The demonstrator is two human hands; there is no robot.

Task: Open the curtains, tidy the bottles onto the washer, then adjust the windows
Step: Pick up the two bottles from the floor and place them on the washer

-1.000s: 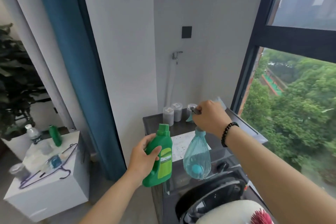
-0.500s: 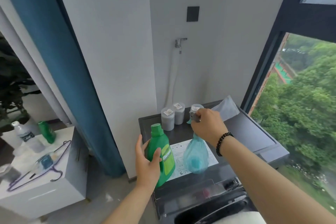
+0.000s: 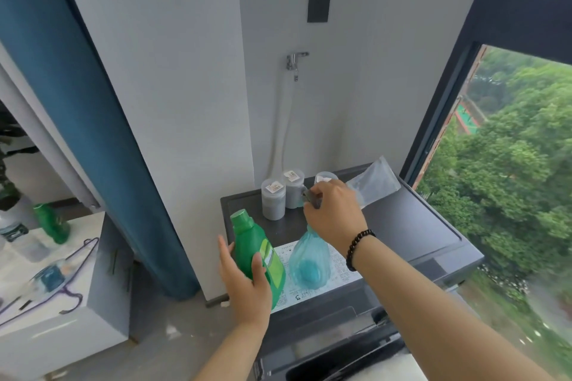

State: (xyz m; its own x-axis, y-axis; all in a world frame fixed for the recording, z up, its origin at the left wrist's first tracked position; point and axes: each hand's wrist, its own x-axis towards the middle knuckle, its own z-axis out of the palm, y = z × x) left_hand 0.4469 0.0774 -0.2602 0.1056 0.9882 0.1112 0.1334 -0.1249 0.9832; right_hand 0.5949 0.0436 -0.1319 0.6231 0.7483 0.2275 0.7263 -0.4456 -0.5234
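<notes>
Setting bottles down: left hand [image 3: 244, 283] grasping the green bottle [image 3: 258, 252], right hand [image 3: 332, 213] gripping the spray bottle [image 3: 309, 263], both reaching the washer [image 3: 418, 226]. Curtain [image 3: 80, 108] open; another bottle [image 3: 52, 224] waits, windows [image 3: 495, 24] untouched.

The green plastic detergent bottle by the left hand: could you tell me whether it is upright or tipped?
Roughly upright: the green plastic detergent bottle has its cap on top, leaning slightly, gripped by the left hand.

Washer [image 3: 402, 226] at centre; two bottles [image 3: 258, 253] side by side on its near-left top. Three jars [image 3: 273, 199] behind them, at 12 o'clock. Window [image 3: 507, 164] at 3 o'clock; cabinet [image 3: 62, 303] and curtain [image 3: 77, 102] at 9 o'clock.
</notes>
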